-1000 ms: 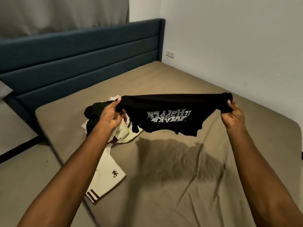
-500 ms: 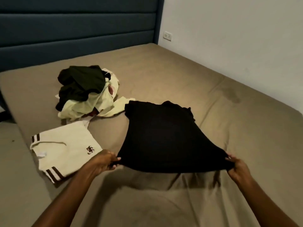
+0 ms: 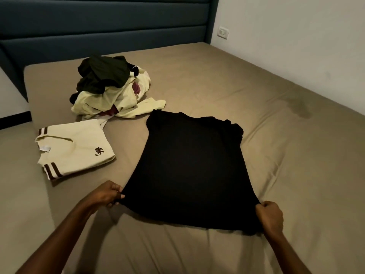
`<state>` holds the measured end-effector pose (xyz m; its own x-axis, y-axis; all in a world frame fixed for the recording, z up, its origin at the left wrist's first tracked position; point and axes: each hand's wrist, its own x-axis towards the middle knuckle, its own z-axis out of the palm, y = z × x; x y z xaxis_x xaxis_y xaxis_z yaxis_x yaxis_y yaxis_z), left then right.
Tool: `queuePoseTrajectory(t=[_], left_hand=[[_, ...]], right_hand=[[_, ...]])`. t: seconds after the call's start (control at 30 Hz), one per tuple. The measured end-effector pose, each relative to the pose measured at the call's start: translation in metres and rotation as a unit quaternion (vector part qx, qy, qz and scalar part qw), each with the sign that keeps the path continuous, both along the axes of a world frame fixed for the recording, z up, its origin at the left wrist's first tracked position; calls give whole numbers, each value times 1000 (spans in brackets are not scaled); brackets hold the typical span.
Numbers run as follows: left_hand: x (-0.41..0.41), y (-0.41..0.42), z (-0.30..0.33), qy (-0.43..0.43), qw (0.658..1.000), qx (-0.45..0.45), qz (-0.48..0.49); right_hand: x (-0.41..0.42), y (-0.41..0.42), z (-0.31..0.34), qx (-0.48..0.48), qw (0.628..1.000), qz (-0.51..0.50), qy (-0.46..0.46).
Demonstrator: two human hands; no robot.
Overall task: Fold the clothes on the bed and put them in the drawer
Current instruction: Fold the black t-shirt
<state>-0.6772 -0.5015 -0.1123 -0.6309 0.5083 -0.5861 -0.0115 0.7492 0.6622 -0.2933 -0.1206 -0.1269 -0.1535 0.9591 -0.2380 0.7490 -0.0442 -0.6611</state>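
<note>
Black T-shirt point(image 3: 191, 171) lies spread flat on the bed point(image 3: 276, 135), long axis running from the near edge toward the headboard point(image 3: 102, 26), collar end pointing to the headboard, hem end nearest the camera. Left hand point(image 3: 106, 194) pinches the shirt's near-left hem corner, fingers curled together on the cloth. Right hand point(image 3: 269, 216) grips the near-right hem corner, fingers closed around it. Left of the shirt rests a folded cream shirt point(image 3: 76, 148) with brown stripes. Beyond the shirt's far-left corner sits a pile of unfolded clothes point(image 3: 110, 89), dark garment on top.
</note>
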Motion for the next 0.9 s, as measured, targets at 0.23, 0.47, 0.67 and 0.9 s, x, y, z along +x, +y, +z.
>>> queuePoseTrajectory(t=[0.23, 0.47, 0.67, 0.9], left_hand=[[-7, -4, 8, 16, 1000, 14, -19], [3, -1, -17, 156, 977, -121, -86], [26, 17, -3, 333, 935, -121, -17], [39, 114, -4, 365, 929, -6, -55]], right_hand=[[3, -5, -10, 47, 996, 56, -54], [8, -15, -24, 149, 963, 93, -203], [4, 9, -27, 234, 954, 114, -149], [-72, 120, -32, 156, 976, 125, 91]])
